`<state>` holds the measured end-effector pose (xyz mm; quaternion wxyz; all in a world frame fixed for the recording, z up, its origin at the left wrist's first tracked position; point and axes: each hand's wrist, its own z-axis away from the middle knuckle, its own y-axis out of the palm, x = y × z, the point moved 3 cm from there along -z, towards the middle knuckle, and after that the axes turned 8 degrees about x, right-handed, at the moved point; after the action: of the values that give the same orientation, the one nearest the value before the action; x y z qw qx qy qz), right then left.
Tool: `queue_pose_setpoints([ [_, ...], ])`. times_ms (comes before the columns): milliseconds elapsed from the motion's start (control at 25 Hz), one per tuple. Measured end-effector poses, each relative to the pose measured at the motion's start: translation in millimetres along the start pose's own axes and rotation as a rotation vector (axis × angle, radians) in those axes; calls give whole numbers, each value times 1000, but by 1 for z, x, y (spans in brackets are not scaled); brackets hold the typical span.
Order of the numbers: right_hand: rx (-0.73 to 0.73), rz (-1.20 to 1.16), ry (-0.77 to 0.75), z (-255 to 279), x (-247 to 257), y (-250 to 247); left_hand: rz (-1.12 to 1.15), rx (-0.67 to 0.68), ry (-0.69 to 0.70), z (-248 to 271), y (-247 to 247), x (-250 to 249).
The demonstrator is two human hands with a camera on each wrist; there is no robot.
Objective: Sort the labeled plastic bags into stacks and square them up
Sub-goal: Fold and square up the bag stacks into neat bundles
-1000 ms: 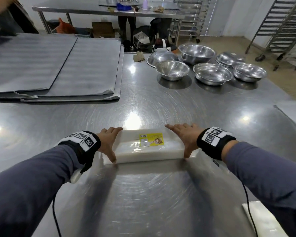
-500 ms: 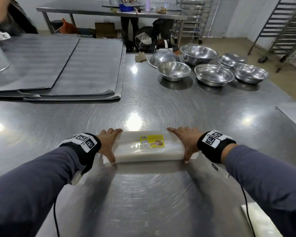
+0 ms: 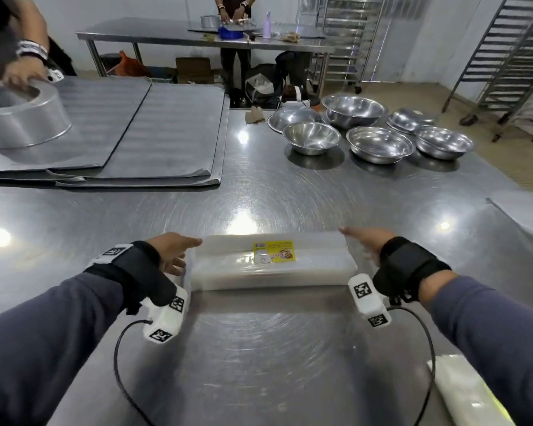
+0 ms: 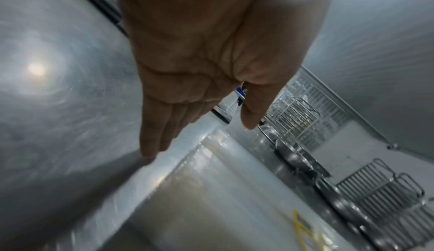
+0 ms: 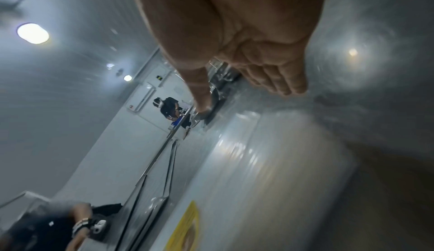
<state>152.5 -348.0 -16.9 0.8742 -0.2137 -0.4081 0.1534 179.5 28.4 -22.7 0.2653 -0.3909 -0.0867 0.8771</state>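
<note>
A stack of clear plastic bags (image 3: 271, 265) with a yellow label (image 3: 274, 251) lies on the steel table (image 3: 259, 364) in front of me. My left hand (image 3: 174, 252) stands on edge at the stack's left end, fingers straight, palm facing the bags. My right hand (image 3: 365, 241) stands the same way at the right end. In the left wrist view the straight fingers (image 4: 155, 136) hover beside the bags (image 4: 211, 190). The right wrist view shows flat fingers (image 5: 281, 80) beside the stack (image 5: 270, 162). Whether either palm touches the bags I cannot tell.
Another pack of bags (image 3: 468, 395) lies at the front right edge. Several steel bowls (image 3: 379, 144) stand at the back right. Grey mats (image 3: 166, 130) lie back left, where another person's hand (image 3: 22, 73) holds a round metal tin (image 3: 22, 118). Racks (image 3: 511, 56) stand beyond.
Both hands have turned from lying over the stack's corners to standing on edge at its two ends. Another person has brought a round tin onto the mats.
</note>
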Motion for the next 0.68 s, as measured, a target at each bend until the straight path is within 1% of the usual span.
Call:
queue_pose_setpoints([
  [80,51,-77,71,-5,-8,17,79,52,-78,2,6,3],
  [160,58,-66,79,-9,-8,30,112,101,-105,4,13,3],
  [280,62,-26,94,-11,-5,38,134,69,-92,5,17,-2],
  [360,73,-87,106,-17,-11,33,126,30,-89,4,17,-3],
  [480,86,-175,161,-19,-18,30,42,-15,-75,2,16,-3],
  [600,59,-109,170,-22,-20,32,-23,-55,-72,-4,12,-1],
  [680,20,-32,164,-25,-20,32,-78,-55,-86,-10,11,0],
])
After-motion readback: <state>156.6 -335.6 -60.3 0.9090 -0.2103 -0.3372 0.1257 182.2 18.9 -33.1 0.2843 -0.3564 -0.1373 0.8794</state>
